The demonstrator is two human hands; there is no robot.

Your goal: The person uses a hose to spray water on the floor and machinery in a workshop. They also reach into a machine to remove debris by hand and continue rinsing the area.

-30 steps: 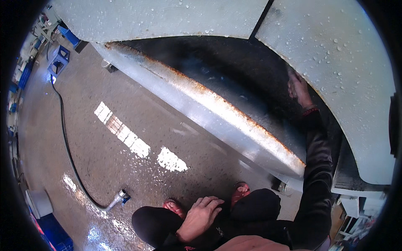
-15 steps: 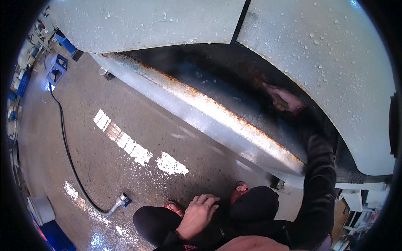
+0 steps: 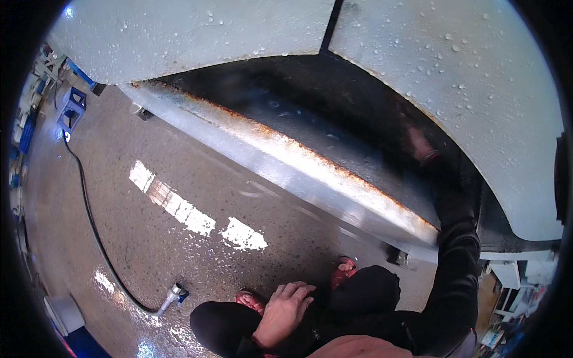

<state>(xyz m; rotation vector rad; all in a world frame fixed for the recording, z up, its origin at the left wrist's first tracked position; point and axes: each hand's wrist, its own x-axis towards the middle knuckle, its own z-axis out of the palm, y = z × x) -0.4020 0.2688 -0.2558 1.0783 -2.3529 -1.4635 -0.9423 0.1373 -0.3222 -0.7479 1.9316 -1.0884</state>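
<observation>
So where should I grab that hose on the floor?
Grab the hose just behind its metal nozzle, coming from above. It lies flat on the wet floor, and the nozzle end is the end nearest the left hand.

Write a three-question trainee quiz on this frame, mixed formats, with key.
1. True or false: the left hand rests on the person's knee.
2. Where is the right hand? A) up in the dark gap under the wet white panel B) on the hose C) on the floor
3. Fill in: the long metal edge below the gap shows orange ____.

Key: 1 true; 2 A; 3 rust.
</observation>
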